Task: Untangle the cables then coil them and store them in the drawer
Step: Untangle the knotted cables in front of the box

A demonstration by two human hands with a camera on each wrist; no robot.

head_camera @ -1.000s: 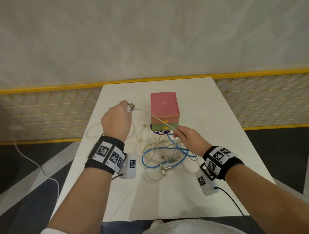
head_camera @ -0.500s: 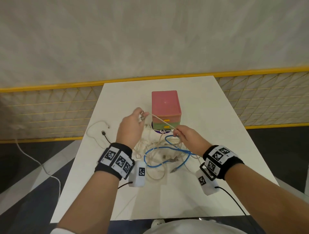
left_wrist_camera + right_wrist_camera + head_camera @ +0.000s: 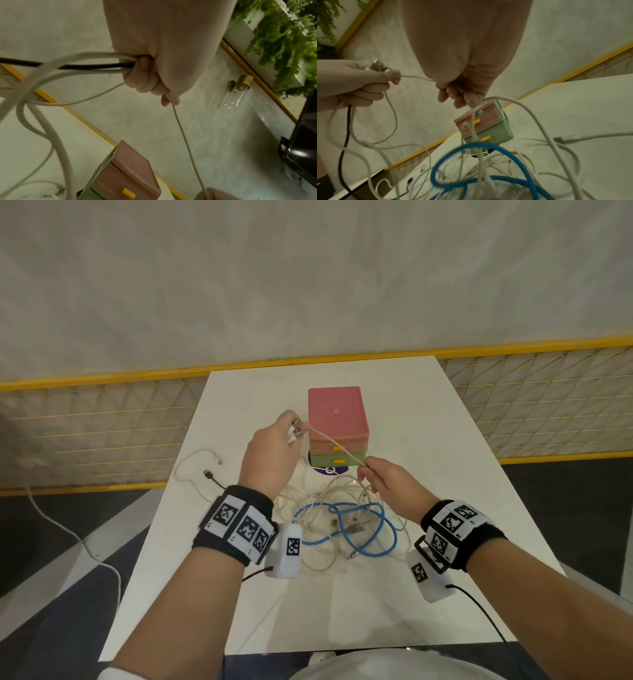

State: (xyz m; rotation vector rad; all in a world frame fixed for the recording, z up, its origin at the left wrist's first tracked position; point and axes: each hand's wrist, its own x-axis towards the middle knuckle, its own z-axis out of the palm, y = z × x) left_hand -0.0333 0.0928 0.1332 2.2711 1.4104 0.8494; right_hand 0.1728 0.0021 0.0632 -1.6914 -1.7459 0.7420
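A thin white cable (image 3: pixel 337 448) stretches taut between my hands in front of the drawer box (image 3: pixel 337 419), which is pink on top and green below. My left hand (image 3: pixel 292 433) pinches its USB plug (image 3: pixel 376 67) and also grips several white strands and a black one (image 3: pixel 96 66). My right hand (image 3: pixel 365 469) pinches the cable's other part, and a second white cable with a connector (image 3: pixel 478 111) hangs from its fingers (image 3: pixel 447 88). Below both hands a tangle of white cables (image 3: pixel 318 494) and a blue cable (image 3: pixel 359 542) lies on the white table (image 3: pixel 445 474).
A loose white cable (image 3: pixel 186 470) and a black plug (image 3: pixel 207 473) lie on the table's left side. Both yellow-handled drawers (image 3: pixel 339 461) are closed. A yellow mesh fence (image 3: pixel 102 419) runs behind the table. Another white cord (image 3: pixel 68 529) trails on the floor at left.
My left hand has moved right toward the drawer box with the plug, shortening the span of cable between my hands. My right hand has barely moved.
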